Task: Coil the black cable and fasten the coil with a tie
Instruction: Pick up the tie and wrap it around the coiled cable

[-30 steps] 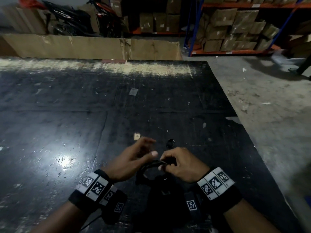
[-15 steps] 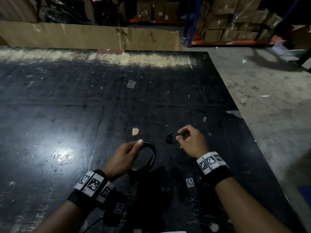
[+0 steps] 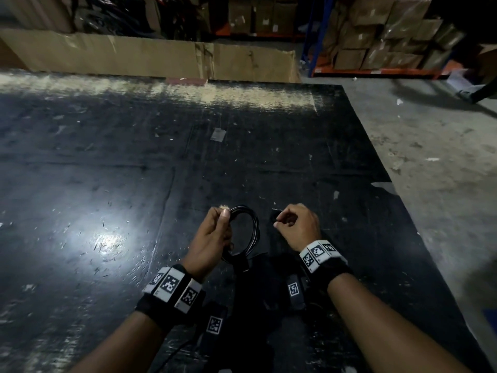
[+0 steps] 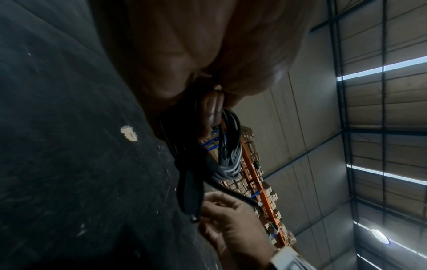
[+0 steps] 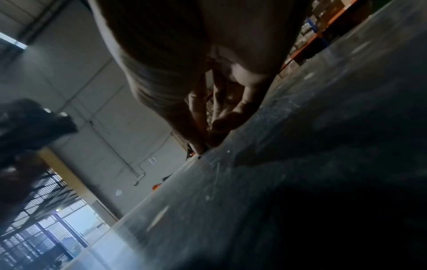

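The black cable (image 3: pixel 254 230) is wound into a small coil of several loops, standing upright just above the black table (image 3: pixel 134 184). My left hand (image 3: pixel 220 219) grips the coil's left side, thumb on top. In the left wrist view the fingers (image 4: pixel 211 109) pass through the loops (image 4: pixel 228 151) and a plug end (image 4: pixel 191 201) hangs below. My right hand (image 3: pixel 282 222) sits just right of the coil with curled fingers. Its fingertips (image 5: pixel 203 142) pinch a small black tie (image 3: pixel 274 214) at the table surface. Most of the tie is hidden.
A dark shape (image 3: pixel 269 286) lies between my wrists at the table's front. A paper scrap (image 3: pixel 218 134) lies farther out. A cardboard wall (image 3: pixel 150 57) runs behind the table. The concrete floor (image 3: pixel 430 157) and shelves of boxes (image 3: pixel 376 36) are to the right.
Both hands were together on the coil a second ago. The right hand let go and moved right to the small black tie. The left hand now holds the coil alone, raised upright.
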